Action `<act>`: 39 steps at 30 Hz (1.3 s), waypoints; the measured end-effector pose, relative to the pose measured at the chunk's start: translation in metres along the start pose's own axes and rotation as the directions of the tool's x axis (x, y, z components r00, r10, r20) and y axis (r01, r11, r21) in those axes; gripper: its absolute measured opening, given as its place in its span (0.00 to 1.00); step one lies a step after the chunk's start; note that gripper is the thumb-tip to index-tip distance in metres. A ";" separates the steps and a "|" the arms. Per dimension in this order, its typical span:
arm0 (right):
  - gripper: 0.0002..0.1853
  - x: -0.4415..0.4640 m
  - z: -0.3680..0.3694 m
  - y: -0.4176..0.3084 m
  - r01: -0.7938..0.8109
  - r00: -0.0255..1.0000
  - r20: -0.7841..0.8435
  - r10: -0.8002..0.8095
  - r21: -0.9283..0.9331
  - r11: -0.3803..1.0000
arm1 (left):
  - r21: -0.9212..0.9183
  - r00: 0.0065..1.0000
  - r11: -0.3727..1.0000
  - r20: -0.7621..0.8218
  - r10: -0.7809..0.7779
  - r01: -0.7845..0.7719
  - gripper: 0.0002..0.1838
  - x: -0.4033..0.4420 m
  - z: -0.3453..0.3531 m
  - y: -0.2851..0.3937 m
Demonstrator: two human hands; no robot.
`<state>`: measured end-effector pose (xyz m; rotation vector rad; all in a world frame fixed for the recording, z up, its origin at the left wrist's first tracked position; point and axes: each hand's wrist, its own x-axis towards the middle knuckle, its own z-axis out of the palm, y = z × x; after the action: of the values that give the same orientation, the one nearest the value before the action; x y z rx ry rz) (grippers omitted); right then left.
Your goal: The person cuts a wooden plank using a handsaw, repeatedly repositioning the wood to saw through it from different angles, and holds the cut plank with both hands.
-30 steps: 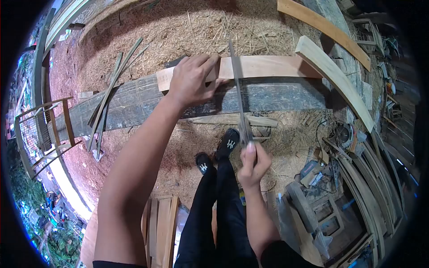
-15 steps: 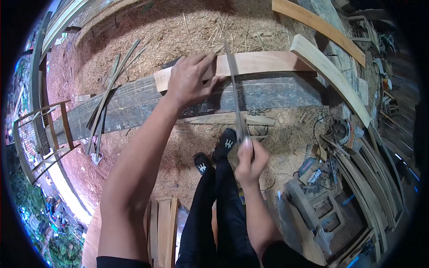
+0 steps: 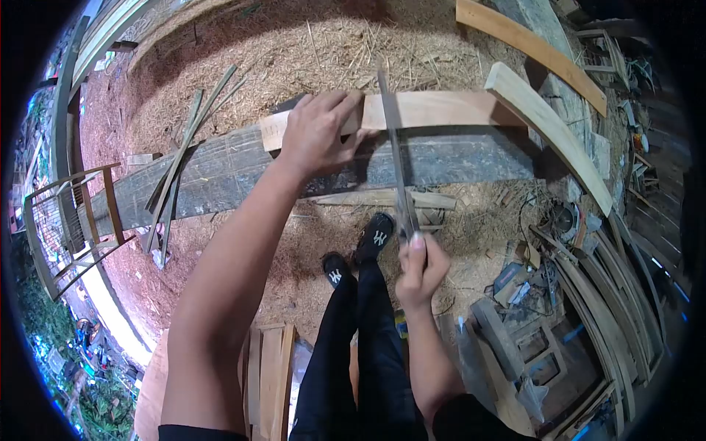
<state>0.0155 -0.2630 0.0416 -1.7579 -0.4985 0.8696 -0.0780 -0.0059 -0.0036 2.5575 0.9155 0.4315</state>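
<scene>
A pale wooden board (image 3: 441, 109) lies along the top of a weathered grey beam (image 3: 243, 170). My left hand (image 3: 323, 132) grips the board left of the saw, its fingers over the far edge and thumb on the near side. In my right hand (image 3: 423, 270) is the handle of a long saw (image 3: 397, 158), closed in my fingers. The blade crosses the board, pointing away from me, and is slightly blurred. Where the teeth meet the wood is too small to tell.
A curved pale plank (image 3: 551, 132) rests over the board's right end. Thin strips (image 3: 187, 147) lie across the beam at left. Curved planks (image 3: 603, 316) are stacked at lower right. My shoes (image 3: 375, 237) stand on sawdust near the beam. A slatted wooden frame (image 3: 110, 202) is at far left.
The view has shifted slightly between frames. The saw, in my right hand, has moved only a little along its length. My left hand keeps its place on the board.
</scene>
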 end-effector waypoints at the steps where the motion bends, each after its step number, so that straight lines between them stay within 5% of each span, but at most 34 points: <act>1: 0.19 -0.019 -0.009 0.004 -0.021 1.000 0.010 0.021 -0.020 1.000 | -0.016 1.000 1.000 0.014 -0.010 0.010 0.31 -0.001 0.000 0.002; 5: 0.22 0.007 0.010 -0.002 0.079 0.997 0.000 -0.079 -0.036 0.996 | -0.089 1.000 0.996 0.005 -0.018 0.019 0.32 0.004 -0.004 0.001; 20: 0.23 -0.005 0.009 0.017 0.027 0.999 -0.027 -0.026 0.045 0.999 | -0.075 0.992 0.997 0.122 -0.002 0.011 0.33 -0.002 -0.008 0.005; 27: 0.23 0.016 0.025 0.017 0.038 0.998 -0.043 -0.036 0.047 0.998 | -0.047 1.000 0.999 0.003 0.013 -0.013 0.34 0.001 -0.003 0.002; 32: 0.24 -0.037 -0.005 0.033 0.033 0.999 -0.043 -0.032 0.013 0.999 | -0.029 0.998 0.999 0.068 -0.013 0.015 0.33 0.000 -0.004 0.004; 39: 0.23 0.008 0.020 0.021 0.080 0.994 -0.076 -0.077 0.041 0.996 | -0.050 0.996 0.998 0.085 -0.038 0.042 0.32 0.002 -0.005 0.004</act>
<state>0.0034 -0.2524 0.0157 -1.7128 -0.4926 0.7523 -0.0762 -0.0060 0.0030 2.4862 0.9121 0.3290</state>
